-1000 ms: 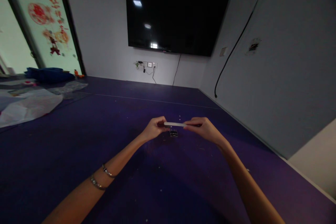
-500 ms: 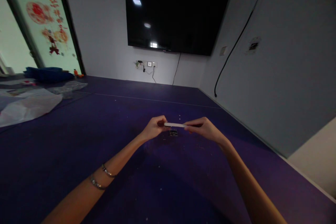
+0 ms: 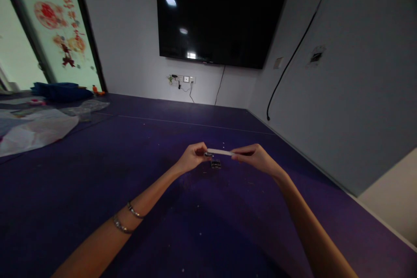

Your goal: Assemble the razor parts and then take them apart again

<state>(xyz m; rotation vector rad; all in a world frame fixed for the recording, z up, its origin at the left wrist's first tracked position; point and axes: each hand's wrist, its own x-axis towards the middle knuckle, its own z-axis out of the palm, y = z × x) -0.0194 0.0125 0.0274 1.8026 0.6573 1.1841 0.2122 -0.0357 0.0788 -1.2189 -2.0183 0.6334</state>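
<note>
My left hand (image 3: 193, 157) is closed, pinching a small dark, silvery piece (image 3: 208, 154) whose kind I cannot make out. My right hand (image 3: 256, 158) pinches the right end of a thin white strip (image 3: 220, 152) between thumb and fingers. The strip is seen nearly edge-on, and its left end meets my left fingertips just above the dark piece. Below the strip, on the purple surface (image 3: 163, 226), lies a small black object with lighter markings (image 3: 216, 164), too small to name.
White and clear plastic sheets (image 3: 42, 128) lie at the left, with a dark blue cloth-like bundle (image 3: 61, 91) behind them. Small white specks dot the surface. A television (image 3: 221, 17) hangs on the far wall; a black cable (image 3: 293, 54) runs down the right wall.
The white strip has shifted slightly up and right and now tilts down to the right. The dark piece at my left fingertips has come into view. My right hand has moved slightly right.
</note>
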